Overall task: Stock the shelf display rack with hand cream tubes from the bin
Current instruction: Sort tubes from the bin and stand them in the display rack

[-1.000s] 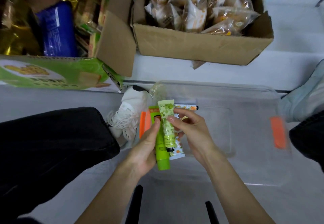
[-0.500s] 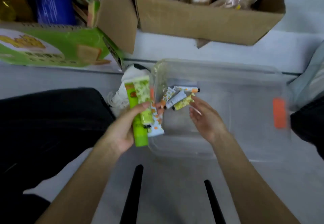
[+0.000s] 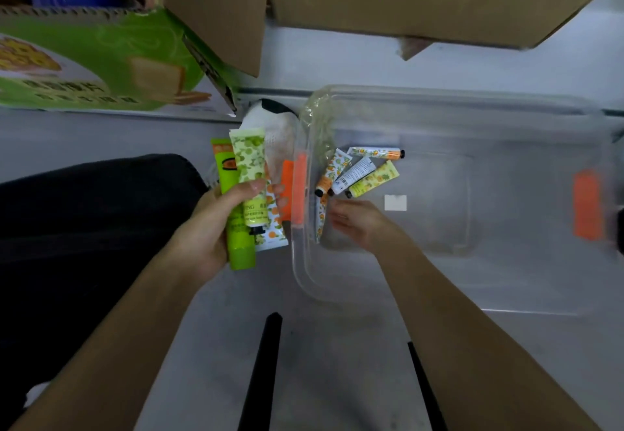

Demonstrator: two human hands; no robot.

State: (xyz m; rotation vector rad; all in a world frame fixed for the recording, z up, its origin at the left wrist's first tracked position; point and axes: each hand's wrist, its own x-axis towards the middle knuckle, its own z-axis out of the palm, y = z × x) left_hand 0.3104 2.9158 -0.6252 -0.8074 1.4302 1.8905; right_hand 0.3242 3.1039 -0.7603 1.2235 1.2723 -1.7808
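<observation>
Your right hand (image 3: 358, 223) has dipped lower in the bin (image 3: 439, 94), grip too blurred to tell, reaching a seemingly light, squashy tube (image 3: 320, 219) just left of it (pinch its middle), while your left hand (image 3: 214, 228) clutches 3 tubes (image 3: 251, 174).

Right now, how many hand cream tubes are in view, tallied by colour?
bright green tube: 1
pale green printed tube: 1
orange-printed tubes: 4
white tube: 1
yellow tube: 1
Total: 8, with 3 held in the left hand and 5 lying in the bin.
</observation>
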